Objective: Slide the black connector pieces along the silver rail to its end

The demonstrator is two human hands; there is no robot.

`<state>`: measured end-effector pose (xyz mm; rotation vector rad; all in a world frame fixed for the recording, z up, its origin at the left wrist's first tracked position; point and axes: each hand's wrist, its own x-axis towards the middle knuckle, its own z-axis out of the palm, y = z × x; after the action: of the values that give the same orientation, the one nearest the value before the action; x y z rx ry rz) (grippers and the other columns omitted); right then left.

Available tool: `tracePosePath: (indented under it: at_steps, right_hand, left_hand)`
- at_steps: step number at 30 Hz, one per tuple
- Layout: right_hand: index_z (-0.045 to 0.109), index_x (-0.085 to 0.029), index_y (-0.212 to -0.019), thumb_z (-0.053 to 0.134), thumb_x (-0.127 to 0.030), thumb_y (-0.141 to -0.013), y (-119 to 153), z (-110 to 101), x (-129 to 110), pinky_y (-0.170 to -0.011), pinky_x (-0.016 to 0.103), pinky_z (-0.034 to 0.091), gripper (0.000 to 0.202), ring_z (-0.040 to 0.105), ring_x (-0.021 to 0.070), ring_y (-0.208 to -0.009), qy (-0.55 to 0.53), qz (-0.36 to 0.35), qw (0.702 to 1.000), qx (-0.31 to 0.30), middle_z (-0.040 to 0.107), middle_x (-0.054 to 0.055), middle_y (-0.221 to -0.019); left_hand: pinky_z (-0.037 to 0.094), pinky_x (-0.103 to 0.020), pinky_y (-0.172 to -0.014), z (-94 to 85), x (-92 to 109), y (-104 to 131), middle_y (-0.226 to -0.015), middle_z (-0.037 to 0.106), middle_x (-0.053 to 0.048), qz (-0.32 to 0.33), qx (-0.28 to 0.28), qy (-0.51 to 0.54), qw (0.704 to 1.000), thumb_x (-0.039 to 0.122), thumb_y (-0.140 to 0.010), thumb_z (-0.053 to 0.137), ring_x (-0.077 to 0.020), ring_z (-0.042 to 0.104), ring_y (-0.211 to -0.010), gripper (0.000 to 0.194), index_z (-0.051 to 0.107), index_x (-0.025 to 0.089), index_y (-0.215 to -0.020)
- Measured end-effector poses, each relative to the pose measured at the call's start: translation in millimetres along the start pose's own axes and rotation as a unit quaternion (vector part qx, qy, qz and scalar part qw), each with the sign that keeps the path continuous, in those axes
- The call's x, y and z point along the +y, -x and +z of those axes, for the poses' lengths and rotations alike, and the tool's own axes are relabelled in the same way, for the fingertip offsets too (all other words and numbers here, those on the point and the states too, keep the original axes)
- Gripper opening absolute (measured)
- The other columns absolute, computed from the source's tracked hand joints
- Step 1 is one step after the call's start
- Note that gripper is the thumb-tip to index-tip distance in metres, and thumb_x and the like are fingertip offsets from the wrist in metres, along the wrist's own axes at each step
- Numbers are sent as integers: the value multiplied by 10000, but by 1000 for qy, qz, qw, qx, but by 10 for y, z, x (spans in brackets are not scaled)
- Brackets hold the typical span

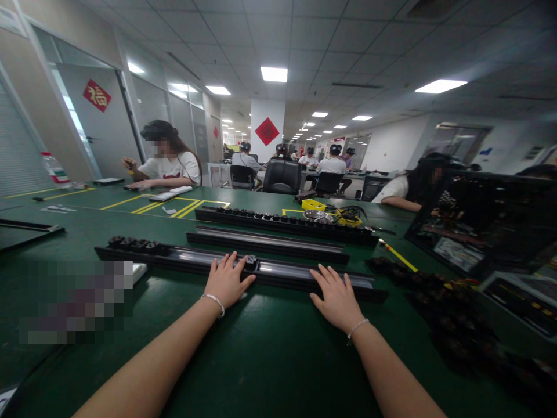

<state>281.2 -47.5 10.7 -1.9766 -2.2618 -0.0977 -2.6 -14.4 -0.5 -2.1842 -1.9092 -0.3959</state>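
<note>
A long black channel-shaped rail [287,271] lies across the green table in front of me. My left hand [227,281] rests on its middle with the fingers spread, beside a small black block [251,261] seated in the channel. My right hand [337,293] lies flat on the rail toward its right end, fingers apart. Several black blocks [134,244] sit in the rail's left end. Just behind is a second rail [270,240] with a bare channel, and beyond it a third rail [278,220] lined with black blocks.
Dark small parts [452,313] are heaped at the right, near an open black case [474,226]. A yellow tray [313,205], a metal dish [318,216] and cables stand behind the rails. A bottle [54,171] is at far left. Co-workers sit at left [174,165] and right [402,188].
</note>
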Motion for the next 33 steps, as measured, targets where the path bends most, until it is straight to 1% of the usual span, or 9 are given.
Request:
tracePosePath:
  at_steps: [3, 7, 9, 15, 22, 33]
  right_hand:
    - [319, -291, -1347, 403, -413, -802, -1, 23, 8, -1059, 499, 44, 565, 149, 226, -1330, 1, -1, 1000, 8, 234, -4, -1456]
    - [319, -286, -1348, 404, -410, -803, -6, 33, 12, -1057, 500, 43, 565, 149, 231, -1330, 0, -2, 1000, 7, 233, 3, -1456]
    - [315, -286, -1350, 406, -405, -803, -6, 31, 11, -1057, 500, 42, 568, 144, 234, -1331, 1, -3, 1000, 6, 229, 3, -1458]
    - [315, -289, -1348, 403, -402, -803, 5, 19, 4, -1059, 501, 41, 564, 144, 233, -1331, 0, -4, 1000, 6, 230, 0, -1457]
    - [295, -290, -1357, 392, -420, -808, -2, 10, 6, -1058, 505, 43, 572, 132, 239, -1334, 2, -4, 1000, -7, 219, 7, -1461]
    - [325, -285, -1344, 399, -402, -799, -3, 12, 4, -1058, 500, 50, 563, 156, 231, -1328, 0, -2, 1000, 3, 236, 0, -1456]
  left_hand:
    - [199, -497, -1030, 5, 27, 14, -1399, 364, -103, 2, 7, -1, 1000, 588, -816, 281, -290, 303, -1282, 612, 385, 248, -1314]
    - [192, -473, -1050, 20, 84, 39, -1393, 374, -102, 13, 17, 8, 1000, 524, -849, 245, -258, 273, -1301, 609, 378, 160, -1318]
    - [191, -469, -1054, 27, 102, 45, -1391, 378, -97, 18, 17, 12, 1000, 512, -855, 232, -250, 265, -1305, 608, 378, 143, -1316]
    - [190, -476, -1055, 37, 97, 47, -1391, 380, -82, 24, 18, 18, 999, 509, -857, 221, -246, 272, -1302, 604, 369, 155, -1324]
    - [188, -477, -1055, 26, 96, 50, -1393, 379, -79, 25, 16, 17, 999, 500, -855, 245, -248, 276, -1300, 581, 370, 184, -1326]
    - [198, -479, -1050, 22, 103, 52, -1399, 372, -65, 26, 17, 15, 999, 501, -848, 266, -248, 294, -1292, 563, 376, 212, -1318]
